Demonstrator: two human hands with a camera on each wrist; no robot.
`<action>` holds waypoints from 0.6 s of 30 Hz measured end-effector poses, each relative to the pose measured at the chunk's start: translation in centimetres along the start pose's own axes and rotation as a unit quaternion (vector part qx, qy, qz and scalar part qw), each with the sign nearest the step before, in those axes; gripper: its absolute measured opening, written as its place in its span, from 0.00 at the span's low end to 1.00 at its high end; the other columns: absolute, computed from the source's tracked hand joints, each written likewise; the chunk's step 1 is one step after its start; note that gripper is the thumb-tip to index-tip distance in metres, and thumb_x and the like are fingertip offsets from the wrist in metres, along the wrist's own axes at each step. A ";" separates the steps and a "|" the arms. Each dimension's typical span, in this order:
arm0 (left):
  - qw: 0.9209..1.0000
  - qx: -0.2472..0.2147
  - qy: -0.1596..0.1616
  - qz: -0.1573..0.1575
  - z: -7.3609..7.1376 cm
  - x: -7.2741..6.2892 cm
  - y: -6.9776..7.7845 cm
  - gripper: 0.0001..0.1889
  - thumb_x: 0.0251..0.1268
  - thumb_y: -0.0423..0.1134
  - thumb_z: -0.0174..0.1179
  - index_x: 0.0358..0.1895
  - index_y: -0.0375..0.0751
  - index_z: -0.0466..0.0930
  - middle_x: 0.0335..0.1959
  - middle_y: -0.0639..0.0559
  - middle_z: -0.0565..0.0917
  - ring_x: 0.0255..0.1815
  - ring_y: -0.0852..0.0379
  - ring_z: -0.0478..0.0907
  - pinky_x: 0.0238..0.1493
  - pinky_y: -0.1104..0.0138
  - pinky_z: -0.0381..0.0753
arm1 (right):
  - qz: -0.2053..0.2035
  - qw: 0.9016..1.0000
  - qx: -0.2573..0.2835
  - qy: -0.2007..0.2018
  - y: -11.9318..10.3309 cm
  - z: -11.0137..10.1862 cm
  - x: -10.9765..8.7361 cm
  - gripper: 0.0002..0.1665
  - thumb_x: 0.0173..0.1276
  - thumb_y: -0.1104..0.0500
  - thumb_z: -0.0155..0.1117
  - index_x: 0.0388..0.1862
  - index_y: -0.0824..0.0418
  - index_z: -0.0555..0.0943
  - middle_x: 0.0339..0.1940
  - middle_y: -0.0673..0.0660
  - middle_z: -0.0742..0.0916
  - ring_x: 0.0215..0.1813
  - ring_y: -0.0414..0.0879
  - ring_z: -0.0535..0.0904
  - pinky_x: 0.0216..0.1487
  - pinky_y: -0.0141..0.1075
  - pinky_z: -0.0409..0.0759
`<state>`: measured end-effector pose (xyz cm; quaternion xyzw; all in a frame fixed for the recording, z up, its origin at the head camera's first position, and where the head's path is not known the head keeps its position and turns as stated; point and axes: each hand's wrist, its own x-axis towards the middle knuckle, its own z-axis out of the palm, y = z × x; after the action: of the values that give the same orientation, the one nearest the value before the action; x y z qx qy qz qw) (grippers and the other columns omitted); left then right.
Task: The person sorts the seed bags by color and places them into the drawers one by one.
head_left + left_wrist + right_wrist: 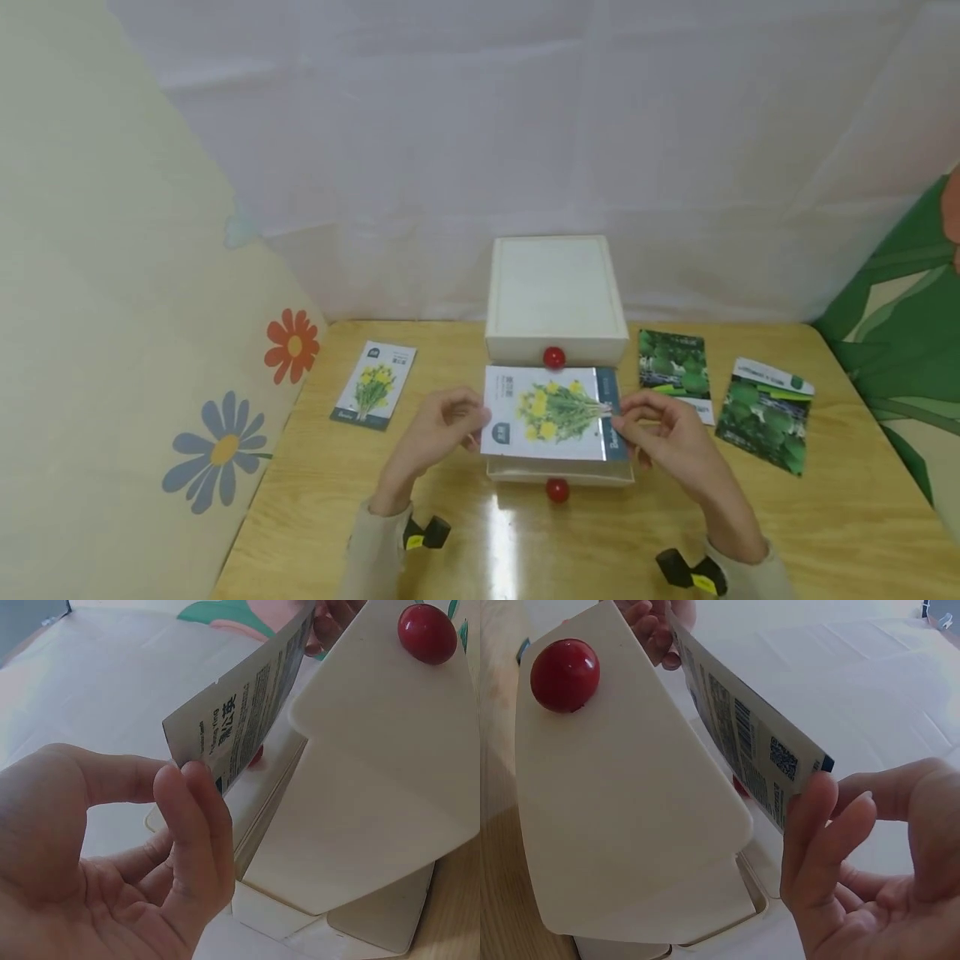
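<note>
A white seed packet with yellow flowers (pixel 551 412) is stretched crosswise between both hands. My left hand (pixel 441 427) pinches its left short edge between thumb and fingers, while my right hand (pixel 671 437) pinches the opposite edge with the dark blue band. Printed text on the packet's back (pixel 244 712) shows in the left wrist view, and a QR code (pixel 784 756) in the right wrist view. Directly below the packet a white drawer (pixel 558 473) with a red knob (pixel 557 490) is pulled out; the packet hides most of its inside.
The white drawer box (pixel 555 283) stands at the table's back, with another red knob (pixel 554 357) on its front. A second yellow-flower packet (pixel 373 385) lies at left. Two green-leaf seed packets, one nearer the box (pixel 673 364) and one farther right (pixel 767 417), lie on the wooden table (pixel 847 533).
</note>
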<state>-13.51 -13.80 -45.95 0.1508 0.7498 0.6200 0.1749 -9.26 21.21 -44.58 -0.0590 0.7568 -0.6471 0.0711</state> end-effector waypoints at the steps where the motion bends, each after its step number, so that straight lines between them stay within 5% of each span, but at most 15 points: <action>1: 1.000 -0.001 -0.002 -0.001 0.0 0.0 0.0 0.10 0.78 0.36 0.63 0.52 0.33 0.83 0.41 0.43 0.88 0.33 0.55 0.85 0.35 0.68 0.90 | -0.001 1.000 0.002 -0.005 0.0 -0.1 0.0 0.15 0.78 0.66 0.65 0.55 0.76 0.76 0.35 0.49 0.88 0.22 0.42 0.80 0.18 0.34 0.80; 9: 1.000 0.003 -0.013 -0.005 0.0 0.0 -0.1 0.12 0.76 0.36 0.64 0.55 0.33 0.82 0.45 0.42 0.87 0.36 0.53 0.86 0.36 0.66 0.91 | 0.013 1.000 -0.005 -0.008 0.2 -0.2 0.2 0.15 0.79 0.65 0.66 0.54 0.76 0.76 0.33 0.49 0.88 0.22 0.43 0.81 0.20 0.36 0.83; 18: 0.999 0.015 0.004 -0.028 0.3 0.3 -0.3 0.10 0.76 0.39 0.65 0.53 0.38 0.85 0.38 0.45 0.87 0.34 0.54 0.84 0.34 0.67 0.91 | 0.046 0.998 -0.027 0.017 0.5 -0.3 0.7 0.16 0.79 0.61 0.67 0.54 0.74 0.78 0.33 0.51 0.89 0.24 0.46 0.82 0.24 0.38 0.85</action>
<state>-13.64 -13.49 -46.35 0.1297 0.7635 0.6044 0.1870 -10.01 21.50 -45.08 -0.0151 0.7772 -0.6230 0.0866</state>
